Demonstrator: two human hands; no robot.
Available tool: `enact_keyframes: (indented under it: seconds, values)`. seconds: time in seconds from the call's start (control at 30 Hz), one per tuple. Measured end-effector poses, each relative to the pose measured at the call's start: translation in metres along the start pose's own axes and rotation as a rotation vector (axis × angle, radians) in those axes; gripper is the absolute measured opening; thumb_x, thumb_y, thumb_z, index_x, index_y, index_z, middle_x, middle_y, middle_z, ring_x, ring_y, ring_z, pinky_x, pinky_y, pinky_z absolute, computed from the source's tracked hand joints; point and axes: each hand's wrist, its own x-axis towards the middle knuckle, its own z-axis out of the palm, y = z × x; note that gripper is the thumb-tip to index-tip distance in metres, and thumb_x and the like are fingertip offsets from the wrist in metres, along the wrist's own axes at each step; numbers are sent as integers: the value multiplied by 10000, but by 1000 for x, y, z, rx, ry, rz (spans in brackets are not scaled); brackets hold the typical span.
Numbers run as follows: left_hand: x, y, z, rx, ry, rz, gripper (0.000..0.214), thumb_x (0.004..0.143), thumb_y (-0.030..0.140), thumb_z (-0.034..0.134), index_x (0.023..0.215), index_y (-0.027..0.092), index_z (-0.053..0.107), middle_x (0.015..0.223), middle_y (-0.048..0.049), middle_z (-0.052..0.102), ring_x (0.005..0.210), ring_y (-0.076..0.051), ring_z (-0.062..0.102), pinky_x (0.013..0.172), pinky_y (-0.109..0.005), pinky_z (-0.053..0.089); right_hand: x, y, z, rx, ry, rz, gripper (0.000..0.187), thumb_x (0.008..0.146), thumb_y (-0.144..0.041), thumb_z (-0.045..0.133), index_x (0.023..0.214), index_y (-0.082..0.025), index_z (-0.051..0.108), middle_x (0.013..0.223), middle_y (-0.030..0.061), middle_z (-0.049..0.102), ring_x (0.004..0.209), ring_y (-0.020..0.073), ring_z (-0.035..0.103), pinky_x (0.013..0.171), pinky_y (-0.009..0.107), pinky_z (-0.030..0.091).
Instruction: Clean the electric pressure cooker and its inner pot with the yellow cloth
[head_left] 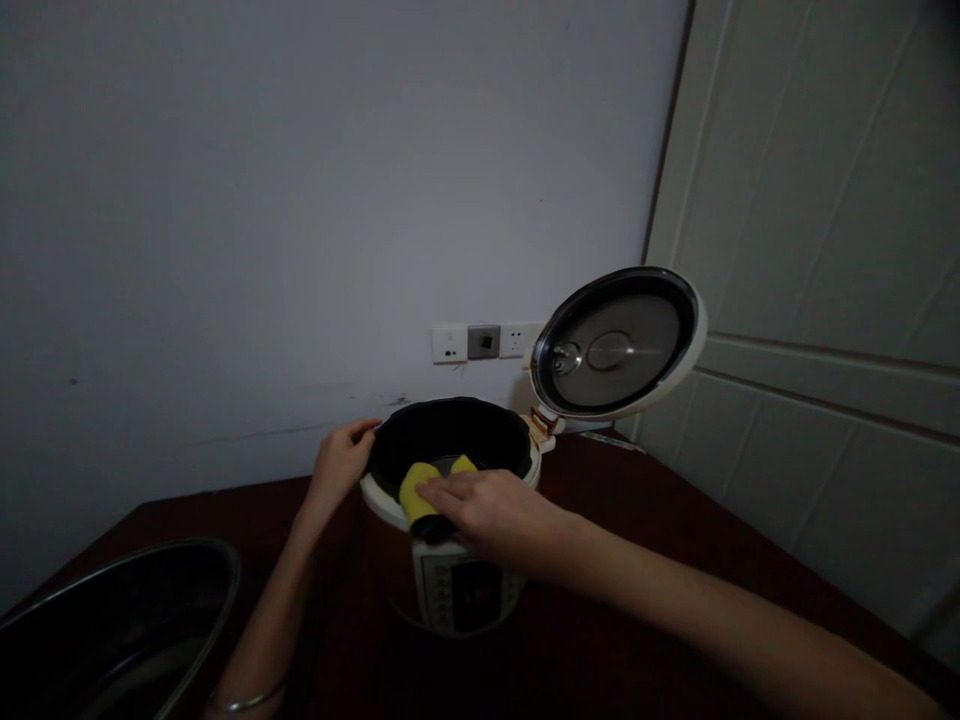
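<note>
An electric pressure cooker [394, 570] with a white rim and a front control panel stands on the dark red table. Its round lid [619, 345] is swung open to the right, showing the metal inside and black seal. The black inner pot [450, 420] sits in the cooker. At the pot's left edge, my left hand [346, 455] has its fingers closed on the rim. My right hand [487, 505] grips a yellow cloth [417, 487], pressed over the front rim of the pot. Part of the cloth is hidden behind my right fingers.
A large dark metal basin [232, 575] is at the lower left. Wall sockets [484, 342] are set in the pale wall behind the cooker. A white panelled surface [817, 400] rises on the right. A thin patterned strip [611, 441] lies near the table's back edge.
</note>
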Motion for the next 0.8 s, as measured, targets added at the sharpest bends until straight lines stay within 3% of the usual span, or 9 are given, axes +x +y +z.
enact_keyframes:
  seconds: [0.13,0.27,0.37,0.47,0.63,0.8]
  values:
    - [0,0,0,-58,-27,-29,390,730,309,460,980,129,698,977,-98,713,870,-228,660,768,-311,503,-45,35,-18,31,-40,-86,469,815,-41,471,1279,-109,490,1298,144,535,1207,199,498,1016,361,425]
    - [0,0,1,-103,-15,-38,365,714,300,483,954,138,707,958,-88,719,876,-222,661,788,-307,499,-84,69,-20,27,20,58,539,775,-19,457,1296,-154,488,1339,115,499,1244,185,459,1057,389,381]
    - [0,-1,2,-118,-7,-41,358,716,300,485,949,145,707,966,-81,718,901,-221,655,815,-315,491,-92,70,-14,38,67,102,530,799,-35,429,1312,-158,470,1340,107,499,1254,179,446,1061,395,377]
    - [-1,0,2,-111,-4,-36,361,726,303,468,946,142,705,961,-85,718,912,-226,653,820,-326,492,-79,51,-9,63,90,59,486,815,-58,433,1292,-138,485,1326,114,514,1257,176,443,1052,378,392]
    - [-2,2,1,-44,24,-14,346,720,299,461,920,160,707,941,-77,722,878,-214,657,811,-314,493,-27,5,7,0,114,-122,436,815,-54,457,1250,-50,492,1312,184,509,1234,208,468,1018,369,420]
    - [0,2,0,-65,24,-6,355,696,322,478,911,155,706,937,-79,723,859,-218,661,798,-316,501,10,-17,30,-116,256,-186,312,929,-131,367,1178,-55,538,1261,165,558,1186,204,508,1004,348,424]
